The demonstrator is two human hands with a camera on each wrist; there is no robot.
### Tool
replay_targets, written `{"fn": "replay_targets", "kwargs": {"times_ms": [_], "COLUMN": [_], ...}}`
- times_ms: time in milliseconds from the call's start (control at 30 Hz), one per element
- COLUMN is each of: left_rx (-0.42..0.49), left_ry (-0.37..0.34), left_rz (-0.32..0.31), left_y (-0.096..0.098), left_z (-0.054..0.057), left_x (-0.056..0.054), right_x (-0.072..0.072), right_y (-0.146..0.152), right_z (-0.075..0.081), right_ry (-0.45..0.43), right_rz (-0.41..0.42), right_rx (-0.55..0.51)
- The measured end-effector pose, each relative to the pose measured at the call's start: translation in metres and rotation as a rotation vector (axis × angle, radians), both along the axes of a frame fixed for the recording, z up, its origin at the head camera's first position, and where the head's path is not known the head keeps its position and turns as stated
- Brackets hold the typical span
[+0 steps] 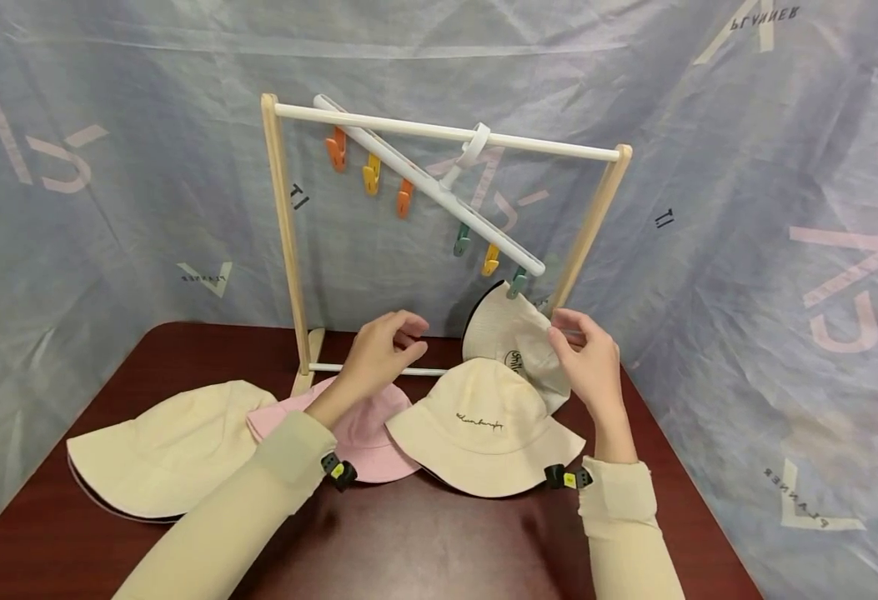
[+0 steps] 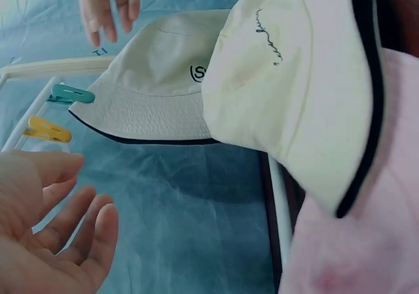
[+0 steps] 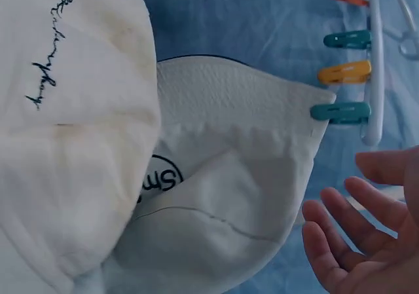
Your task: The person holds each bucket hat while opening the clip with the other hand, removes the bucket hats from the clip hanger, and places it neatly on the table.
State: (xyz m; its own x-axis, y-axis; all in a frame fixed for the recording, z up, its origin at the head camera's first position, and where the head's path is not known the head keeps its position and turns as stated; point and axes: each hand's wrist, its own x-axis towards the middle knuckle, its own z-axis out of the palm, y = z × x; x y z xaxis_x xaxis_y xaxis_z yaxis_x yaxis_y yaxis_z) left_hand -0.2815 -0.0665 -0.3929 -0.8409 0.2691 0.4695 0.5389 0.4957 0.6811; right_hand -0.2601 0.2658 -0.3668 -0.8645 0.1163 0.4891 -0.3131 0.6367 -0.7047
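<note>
A white bucket hat (image 3: 222, 196) with a round printed logo hangs by its brim from the green clip (image 3: 340, 112) at the hanger's low end. My right hand (image 1: 589, 358) is beside this hat, fingers loosely bent and holding nothing. In the left wrist view, a gap shows between my left hand (image 2: 59, 228) and the yellow clip (image 2: 49, 129); its fingers are relaxed around nothing. A cream hat (image 1: 484, 417) with dark script overlaps the hanging hat in the head view. The white clip hanger (image 1: 439, 192) slants down to the right from the rack's bar.
A pink hat (image 1: 371, 425) lies between the script hat and another cream hat (image 1: 183, 442) at the left of the dark red table (image 1: 423, 550). The wooden-legged rack (image 1: 285, 225) stands at the back. Several other clips hang along the hanger, before a grey cloth backdrop (image 1: 709, 333).
</note>
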Motion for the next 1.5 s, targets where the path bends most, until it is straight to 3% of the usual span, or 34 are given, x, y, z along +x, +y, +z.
{"fn": "replay_targets", "kwargs": {"times_ms": [233, 567, 1067, 1500], "left_rx": [0.034, 0.077, 0.057, 0.125], "left_ry": [-0.021, -0.064, -0.117, -0.230], "left_rz": [-0.056, -0.075, -0.066, -0.058], "left_y": [0.017, 0.040, 0.072, 0.086], "left_z": [0.018, 0.032, 0.022, 0.017], "left_x": [-0.018, -0.039, -0.059, -0.062], "right_x": [-0.015, -0.028, -0.032, -0.036], "right_y": [-0.004, -0.002, -0.004, -0.009], "right_z": [0.023, 0.047, 0.058, 0.061], "right_ry": [-0.060, -0.136, -0.183, -0.187], "right_rz": [0.142, 0.231, 0.300, 0.318], "right_rx": [-0.092, -0.141, -0.192, -0.203]}}
